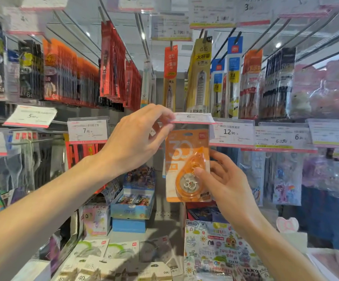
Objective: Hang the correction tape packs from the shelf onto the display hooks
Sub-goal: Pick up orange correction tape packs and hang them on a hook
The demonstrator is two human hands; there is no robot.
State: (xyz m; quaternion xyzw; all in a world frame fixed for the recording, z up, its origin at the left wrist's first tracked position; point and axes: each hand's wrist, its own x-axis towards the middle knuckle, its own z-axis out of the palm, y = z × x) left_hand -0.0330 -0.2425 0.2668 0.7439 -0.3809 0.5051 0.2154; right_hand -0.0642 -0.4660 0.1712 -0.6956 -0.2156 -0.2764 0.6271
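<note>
Loose correction tape packs [111, 258], white-carded, lie flat on the shelf [124, 234] nearest the viewer, beside a printed stationery set [215, 246].

Right hand [223, 185]: thumb and fingers pinch the orange correction tape pack [186, 165], held upright just below the hook.

Left hand [136, 138]: fingertips pinch the price tag flap [192, 118], tilting it up.

Advice: keep the flap raised, align the card's top slot with the hook tip, slide the card back squarely.

Blue display boxes [133, 201]: card packets, upright.

Upper hooks: pen refill packs [200, 78].
</note>
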